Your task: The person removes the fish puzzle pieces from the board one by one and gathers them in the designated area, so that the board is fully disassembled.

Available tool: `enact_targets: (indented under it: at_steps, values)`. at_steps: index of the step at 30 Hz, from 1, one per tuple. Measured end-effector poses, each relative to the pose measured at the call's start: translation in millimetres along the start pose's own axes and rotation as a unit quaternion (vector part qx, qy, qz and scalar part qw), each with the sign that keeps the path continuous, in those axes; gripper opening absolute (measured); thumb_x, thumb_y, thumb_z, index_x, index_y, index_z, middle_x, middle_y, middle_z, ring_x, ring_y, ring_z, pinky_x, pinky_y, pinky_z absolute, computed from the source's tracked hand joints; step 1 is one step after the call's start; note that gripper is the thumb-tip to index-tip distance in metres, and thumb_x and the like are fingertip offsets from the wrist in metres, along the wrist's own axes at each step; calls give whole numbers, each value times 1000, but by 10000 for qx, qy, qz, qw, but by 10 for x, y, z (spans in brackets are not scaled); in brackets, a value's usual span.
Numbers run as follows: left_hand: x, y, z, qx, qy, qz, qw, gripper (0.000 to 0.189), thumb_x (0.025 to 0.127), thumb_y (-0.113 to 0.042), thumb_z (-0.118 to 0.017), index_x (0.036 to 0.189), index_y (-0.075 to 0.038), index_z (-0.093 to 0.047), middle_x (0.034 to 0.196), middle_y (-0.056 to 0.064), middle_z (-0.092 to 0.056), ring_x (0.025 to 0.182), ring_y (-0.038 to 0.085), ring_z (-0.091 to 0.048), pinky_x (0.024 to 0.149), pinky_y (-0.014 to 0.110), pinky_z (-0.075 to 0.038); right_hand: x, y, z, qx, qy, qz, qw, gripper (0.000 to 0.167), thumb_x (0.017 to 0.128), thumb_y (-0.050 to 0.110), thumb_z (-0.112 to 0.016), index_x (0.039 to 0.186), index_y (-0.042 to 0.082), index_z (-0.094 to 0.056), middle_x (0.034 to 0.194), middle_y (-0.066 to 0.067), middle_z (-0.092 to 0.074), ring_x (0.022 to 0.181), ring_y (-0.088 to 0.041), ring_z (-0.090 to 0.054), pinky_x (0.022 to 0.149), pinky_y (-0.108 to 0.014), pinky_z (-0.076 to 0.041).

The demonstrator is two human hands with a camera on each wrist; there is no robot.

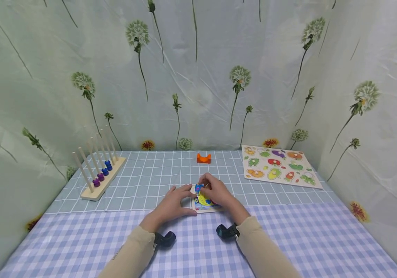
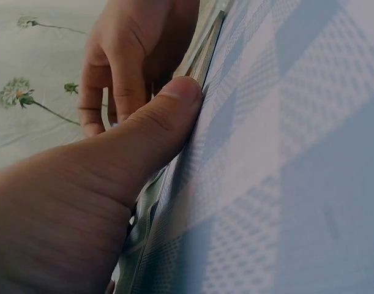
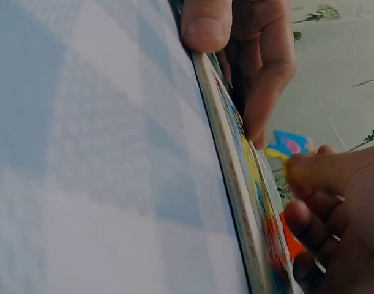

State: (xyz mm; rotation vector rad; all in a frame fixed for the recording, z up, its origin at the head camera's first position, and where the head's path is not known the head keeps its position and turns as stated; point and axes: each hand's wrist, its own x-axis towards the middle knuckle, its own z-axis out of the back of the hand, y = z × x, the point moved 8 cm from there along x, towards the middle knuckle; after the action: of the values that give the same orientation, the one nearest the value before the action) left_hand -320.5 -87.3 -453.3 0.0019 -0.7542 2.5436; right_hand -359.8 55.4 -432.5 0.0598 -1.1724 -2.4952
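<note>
A small jigsaw puzzle board [image 1: 207, 211] with a pale rim and a blue, yellow and red picture lies flat in front of me. My left hand [image 1: 173, 203] is at its left side, thumb against the near corner and the other fingers spread, one fingertip touching the board. Above the board's upper left part, my right hand [image 1: 219, 192] pinches a puzzle piece [image 3: 291, 142], blue with a pink spot and some yellow. In the right wrist view the piece is tilted and raised off the board. Right fingers partly hide the picture.
To the left stands a wooden peg rack [image 1: 95, 194] with purple and blue beads. An orange curved block [image 1: 203, 158] sits at the back. On the right lies a vegetable knob puzzle [image 1: 264, 164]. Patterned curtains enclose the table's back and sides.
</note>
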Motion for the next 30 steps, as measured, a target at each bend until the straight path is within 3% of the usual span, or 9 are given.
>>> enact_targets:
  at_steps: [7,15,23,30]
  values:
    - [6,-2,-8,30,-6,61,10000,54,76,-51,-83,121,-24,-71,155,6,-47,148,25,-40,124,62,-15,-12,-44,171,567,-199,-235,9979,19,96,8,-63,113,13,-56,108,-5,-64,90,-16,-59,85,-31,-55]
    - [10,4,-19,-6,40,176,9998,54,75,-51,-83,121,-25,-70,156,5,-46,149,26,-38,124,61,-15,-42,-245,447,919,-548,-616,9923,20,97,3,-59,115,9,-57,102,-11,-60,75,-19,-61,65,-27,-55]
    - [-5,3,-16,13,67,222,9997,54,75,-50,-83,122,-26,-69,157,3,-45,149,25,-37,125,60,-14,-109,-547,736,301,-832,-1006,9910,21,95,4,-60,116,8,-62,102,-12,-61,81,-19,-57,63,-24,-48]
    - [-14,-8,-11,26,59,180,9998,55,76,-50,-83,123,-26,-69,157,3,-45,149,24,-37,125,60,-14,-150,-701,863,-450,-1021,-894,9897,19,92,4,-63,110,7,-67,98,-11,-64,93,-24,-61,79,-33,-51]
